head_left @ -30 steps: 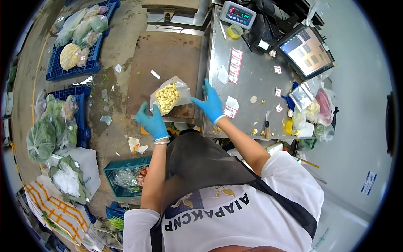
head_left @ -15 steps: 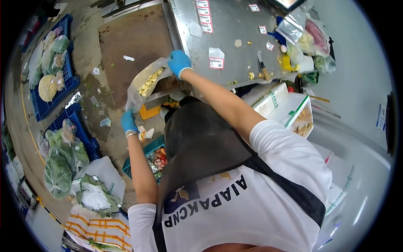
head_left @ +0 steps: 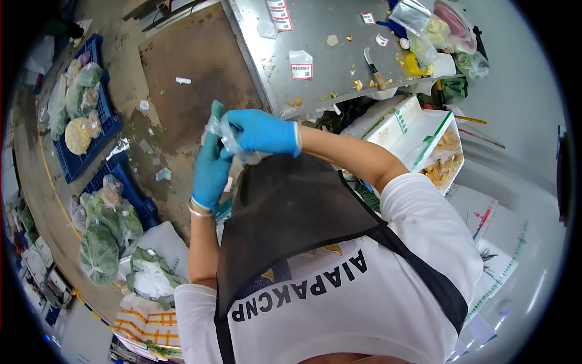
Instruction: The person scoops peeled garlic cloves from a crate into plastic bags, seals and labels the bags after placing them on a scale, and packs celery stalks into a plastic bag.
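In blue gloves, my two hands are close together in front of the black apron (head_left: 279,200). My right hand (head_left: 264,132) pinches the twisted neck of a clear plastic bag (head_left: 228,138). My left hand (head_left: 210,176) grips the same plastic, one finger pointing up with the film drawn around it. The bag's body and contents are hidden below my hands and the apron. To the right, a knife (head_left: 374,70) with a wooden handle lies on the metal table (head_left: 327,60), near a printed label (head_left: 301,71).
A brown board (head_left: 200,73) lies beyond my hands. Blue pallets (head_left: 73,161) at left carry bagged vegetables (head_left: 100,252). On the table's right end are yellow tape (head_left: 415,64) and more bags (head_left: 451,27). A white foam box (head_left: 445,145) stands at right.
My hands have come together and closer to my body. The bag, stretched between them earlier with pale yellow pieces showing, is now gathered at its neck. The view has shifted slightly.
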`<action>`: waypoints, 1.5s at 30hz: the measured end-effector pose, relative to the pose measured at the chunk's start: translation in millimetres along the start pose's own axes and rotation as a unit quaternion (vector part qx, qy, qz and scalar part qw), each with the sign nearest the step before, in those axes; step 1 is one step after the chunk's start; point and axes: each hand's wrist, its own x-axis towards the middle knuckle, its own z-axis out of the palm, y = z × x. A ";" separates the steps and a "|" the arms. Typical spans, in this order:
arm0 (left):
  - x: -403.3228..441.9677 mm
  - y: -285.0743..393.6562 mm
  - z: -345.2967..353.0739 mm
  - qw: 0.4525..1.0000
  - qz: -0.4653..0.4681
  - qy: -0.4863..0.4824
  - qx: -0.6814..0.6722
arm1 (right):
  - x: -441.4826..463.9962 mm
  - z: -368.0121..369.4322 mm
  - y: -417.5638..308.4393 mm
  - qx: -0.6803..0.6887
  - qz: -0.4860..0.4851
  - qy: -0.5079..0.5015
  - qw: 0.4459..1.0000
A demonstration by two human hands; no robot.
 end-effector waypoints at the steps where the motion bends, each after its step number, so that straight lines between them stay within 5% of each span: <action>1: -3.7 26.2 14.9 0.997 -0.033 -0.011 -0.067 | -13.7 -10.5 -11.3 -0.182 -0.030 0.038 0.982; 4: 0.4 52.2 50.4 0.990 -0.038 -0.026 -0.134 | -63.9 -49.4 -45.3 -0.377 -0.207 0.100 0.897; 6: 15.0 76.3 79.1 0.990 -0.043 -0.054 -0.123 | -94.8 -83.1 -48.1 -0.311 -0.277 0.205 0.886; 7: 24.0 61.4 83.9 0.993 -0.108 -0.045 -0.001 | -106.8 -100.2 -49.9 -0.277 -0.311 0.256 0.872; 10: 57.6 64.9 146.3 0.973 0.068 -0.139 0.169 | -123.4 -169.6 -47.9 -0.087 -0.107 0.423 0.896; 11: 67.1 66.1 173.0 0.923 0.268 -0.152 0.230 | -106.7 -210.5 -15.0 -0.057 -0.106 0.440 0.890; 14: 111.6 44.8 212.2 0.896 0.322 -0.163 0.258 | -62.2 -284.3 108.0 -0.106 -0.041 0.501 0.858; 18: 161.2 -8.9 230.8 0.974 -0.022 -0.124 0.187 | -78.1 -318.7 125.3 -0.115 0.010 0.538 0.835; 20: 179.9 -21.5 246.9 0.968 -0.215 -0.100 0.081 | -88.9 -327.6 129.9 -0.130 0.018 0.513 0.848; 22: 189.4 -74.4 237.5 0.937 -0.120 -0.144 0.296 | -83.9 -340.8 149.9 -0.133 0.013 0.504 0.853; 24: 182.3 -58.2 258.1 0.839 0.256 -0.175 0.447 | -70.0 -361.4 181.6 -0.157 0.059 0.485 0.858; 25: 176.6 -17.3 276.9 0.814 0.204 -0.192 0.508 | -65.2 -365.6 199.8 -0.154 0.093 0.471 0.863; 28: 196.2 -2.5 273.7 0.864 0.267 -0.139 0.403 | -55.1 -373.4 207.8 -0.132 0.164 0.501 0.839; 29: 195.0 7.1 273.3 0.951 0.052 -0.137 0.274 | -68.2 -375.6 191.2 -0.151 0.162 0.489 0.844; 31: 204.9 -4.6 261.7 0.991 -0.058 -0.103 -0.060 | -105.9 -396.3 192.9 -0.001 0.029 0.297 0.954; 32: 212.0 -8.6 258.0 0.964 -0.108 -0.078 -0.228 | -118.7 -407.4 189.4 0.072 -0.042 0.189 0.979; 36: 229.3 18.5 286.0 0.972 -0.105 -0.095 -0.187 | -166.6 -371.4 111.2 0.178 -0.149 0.016 0.972; 38: 236.4 19.0 295.9 0.973 -0.132 -0.176 -0.069 | -158.8 -354.0 120.4 0.395 0.010 0.089 0.914; 41: 251.2 -16.8 291.4 0.968 -0.115 -0.213 -0.067 | -149.5 -345.9 122.6 0.140 0.020 0.108 0.984; 45: 253.1 -27.5 286.7 0.971 -0.140 -0.193 -0.003 | -136.2 -339.8 129.9 -0.069 0.037 0.382 0.921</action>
